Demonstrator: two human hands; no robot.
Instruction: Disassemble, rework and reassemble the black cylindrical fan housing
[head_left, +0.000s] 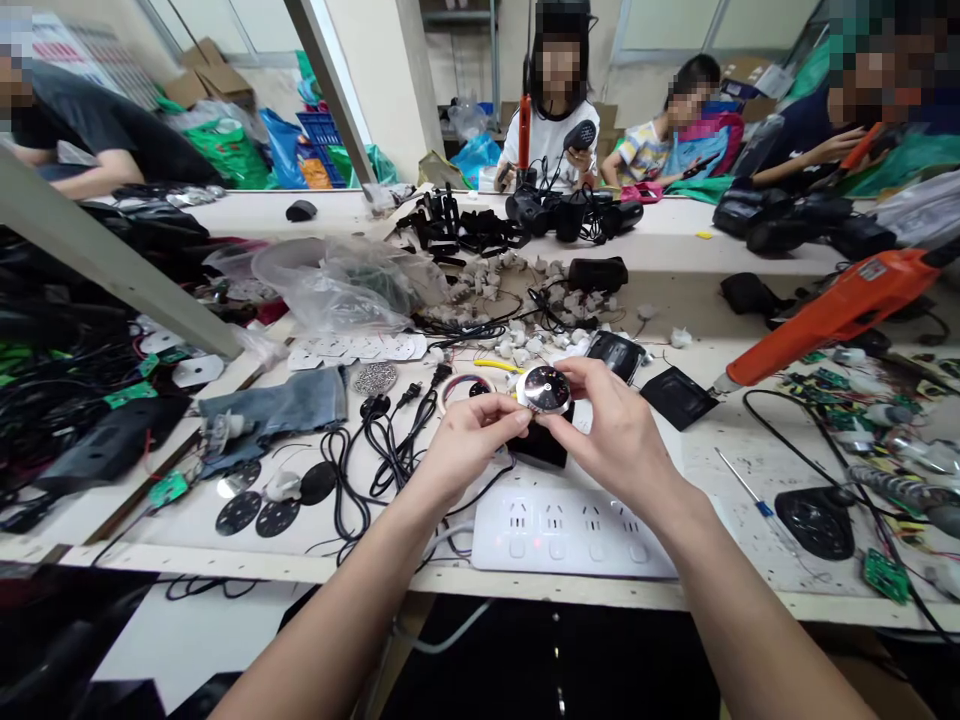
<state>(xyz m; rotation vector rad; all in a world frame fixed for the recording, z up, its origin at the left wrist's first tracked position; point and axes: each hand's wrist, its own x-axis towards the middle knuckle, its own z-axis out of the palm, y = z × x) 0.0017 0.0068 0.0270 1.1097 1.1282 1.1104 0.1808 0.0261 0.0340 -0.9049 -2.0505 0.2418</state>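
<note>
Between my two hands, above the middle of the bench, is a round disc (546, 390) with a shiny black face and a pale rim. My left hand (480, 435) pinches its lower left edge with thumb and index finger. On the other side, my right hand (611, 425) grips the disc's right edge, thumb below and fingers above. Under the disc lies a black square part (541, 445), partly hidden by my hands. A white power strip (574, 535) sits just in front of them, near the bench's front edge.
An orange electric screwdriver (832, 315) slants in from the right. Black cables (390, 440) and dark perforated discs (277, 517) lie left; a screwdriver (742, 480) and green circuit boards (885, 575) lie right. Several people sit beyond, one (559, 130) opposite holding a black part.
</note>
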